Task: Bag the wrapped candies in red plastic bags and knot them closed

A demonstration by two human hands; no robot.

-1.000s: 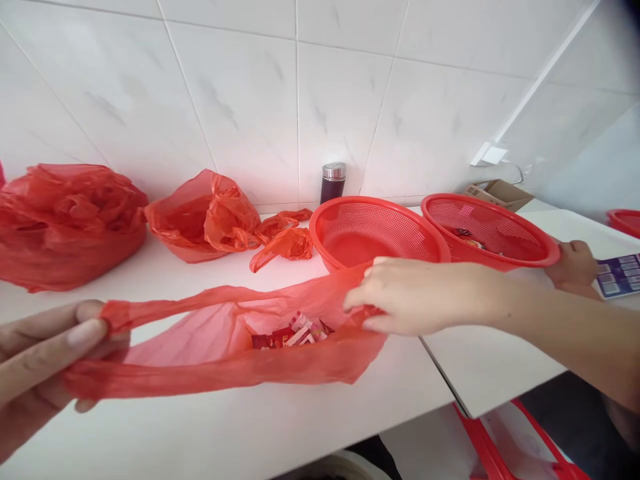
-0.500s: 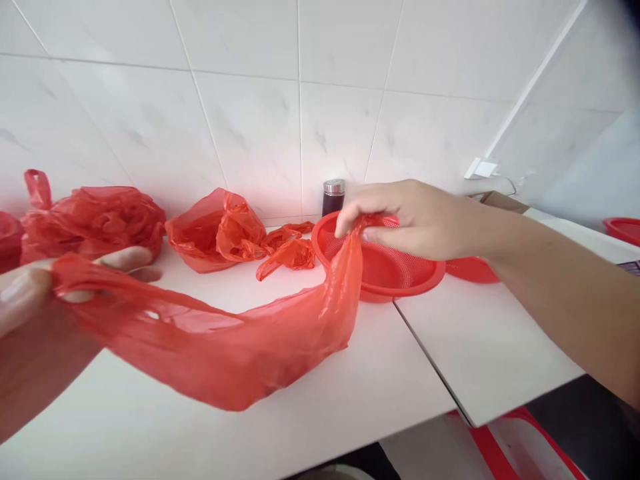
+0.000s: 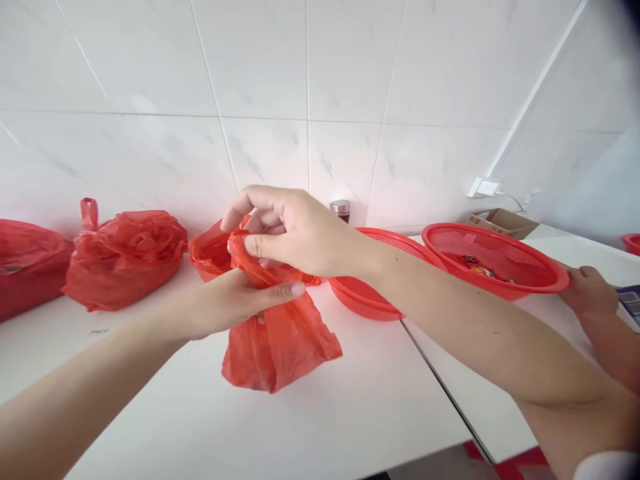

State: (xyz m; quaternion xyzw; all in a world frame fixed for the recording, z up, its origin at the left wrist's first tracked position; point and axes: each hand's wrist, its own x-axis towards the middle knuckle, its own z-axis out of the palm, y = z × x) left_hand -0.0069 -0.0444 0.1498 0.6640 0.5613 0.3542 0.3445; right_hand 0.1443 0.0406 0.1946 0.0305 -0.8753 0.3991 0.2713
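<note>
A thin red plastic bag [image 3: 283, 347], gathered and folded, hangs over the white table between my two hands. My left hand [image 3: 235, 300] is closed around its middle, the thumb lying across the front. Higher up, my right hand [image 3: 295, 230] pinches the bunched top end between thumb and fingers. Behind my hands, partly covered by them, is another crumpled red bag [image 3: 207, 253]. The red colander [image 3: 357, 297] stands just past my right forearm, which hides part of it.
Two full red bags, one knotted on top [image 3: 127, 260] and one flatter [image 3: 30, 267], sit at left. A dark jar with a metal lid [image 3: 341, 208] stands by the wall. At right, another person's hand [image 3: 590, 290] holds a second colander [image 3: 500, 287] with small items inside. Behind is a cardboard box [image 3: 505, 223].
My hands have come together from wide apart, and the stretched bag is now doubled over between them. The other person's hand and the colander with items have come into view at right.
</note>
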